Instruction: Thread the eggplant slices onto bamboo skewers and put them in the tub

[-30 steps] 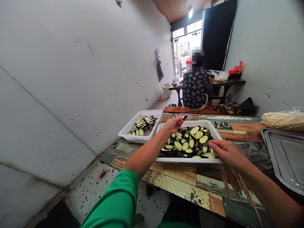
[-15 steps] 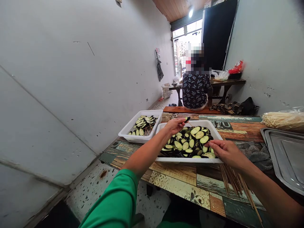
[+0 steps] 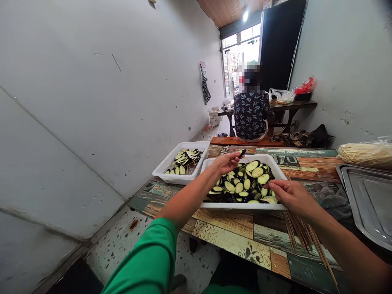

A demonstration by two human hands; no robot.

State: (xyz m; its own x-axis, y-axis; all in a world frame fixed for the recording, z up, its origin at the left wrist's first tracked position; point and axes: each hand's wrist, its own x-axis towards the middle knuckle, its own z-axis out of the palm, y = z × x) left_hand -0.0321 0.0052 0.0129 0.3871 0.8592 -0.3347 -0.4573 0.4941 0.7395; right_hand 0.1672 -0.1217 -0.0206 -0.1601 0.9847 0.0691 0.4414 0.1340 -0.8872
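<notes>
Left hand (image 3: pixel 226 162) higher now, dark-skinned eggplant slice (image 3: pixel 242 152) on skewer (image 3: pixel 246 159).

Daylight floods in through the doorway (image 3: pixel 241 61) at the far end, blown out to white; a ceiling lamp (image 3: pixel 245 15) glares beside it; the walls (image 3: pixel 92 102) are evenly, softly lit, with faint shadows under the tubs (image 3: pixel 245 206); focus is sharp at centre; wide-angle bending stretches the edges; a face is pixelated.
</notes>
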